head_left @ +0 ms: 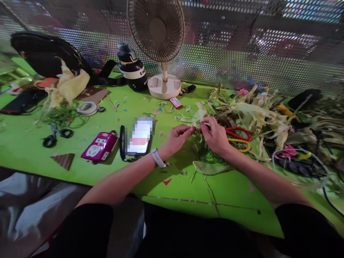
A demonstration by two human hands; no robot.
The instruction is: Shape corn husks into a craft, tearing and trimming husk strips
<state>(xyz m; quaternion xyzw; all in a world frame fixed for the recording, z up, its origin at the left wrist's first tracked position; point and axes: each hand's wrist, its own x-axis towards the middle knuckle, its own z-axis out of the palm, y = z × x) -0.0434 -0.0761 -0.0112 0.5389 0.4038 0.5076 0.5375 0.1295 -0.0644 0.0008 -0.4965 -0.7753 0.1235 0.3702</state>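
Over the table, my left hand (pixel 177 139) and my right hand (pixel 214 136) meet with fingertips pinched together. Between them is a pale strip of corn husk (pixel 199 114), gripped from both sides; the fingers partly hide where it is held. Just right of my right hand lie scissors with red and yellow handles (pixel 243 134). Thin green string (pixel 211 156) is heaped beneath that hand. Closer to me, a loose husk piece (pixel 208 168) lies flat. A large pile of dry corn husks (pixel 255 113) spreads to the right.
A fan (pixel 163 87) and a black bottle (pixel 134 73) stand at the back. A lit phone (pixel 139 136), purple power strip (pixel 99 147) and black-handled scissors (pixel 56 134) lie left. Further back are a tape roll (pixel 87 108) and black bag (pixel 51 53). Perforated metal (pixel 242 46) rises behind the green table (pixel 113 168).
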